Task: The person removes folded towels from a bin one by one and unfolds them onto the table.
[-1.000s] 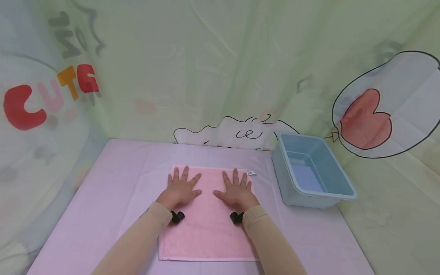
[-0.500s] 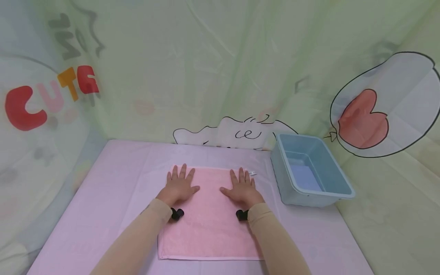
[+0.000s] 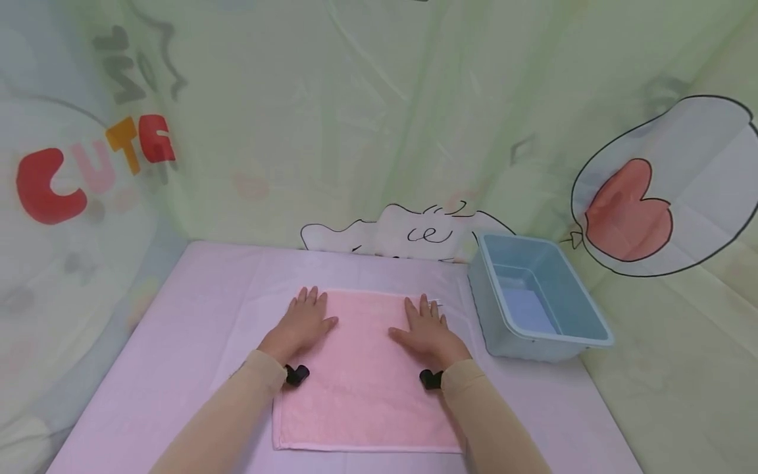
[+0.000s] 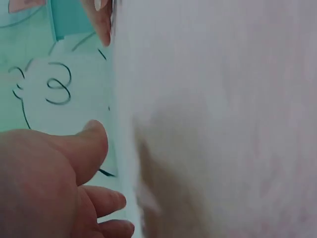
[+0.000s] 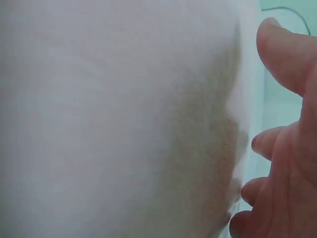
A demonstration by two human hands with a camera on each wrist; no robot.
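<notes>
A pink towel (image 3: 364, 388) lies flat and spread out on the lilac-covered table. Over its far left corner is my left hand (image 3: 299, 324), palm down, thumb pointing inward. My right hand (image 3: 431, 334) is over the far right corner, covering part of a small white tag (image 3: 436, 303). In the left wrist view, the thumb and fingers of my left hand (image 4: 54, 168) are loosely bent just above the cloth. The right wrist view shows my right hand (image 5: 290, 144) likewise, fingertips close over the towel's surface (image 5: 99, 124) with shadow beneath. Neither hand grips anything.
A light blue plastic basin (image 3: 500, 329) stands at the back right of the table (image 3: 201, 316). A printed curtain (image 3: 284, 118) hangs behind and at both sides. Black wrist cameras (image 3: 297, 376) are strapped below both hands.
Both hands have drawn apart, left hand outward to the left and right hand outward to the right, toward the towel's far corners. Their spread fingers have come closer together. The towel stays flat.
</notes>
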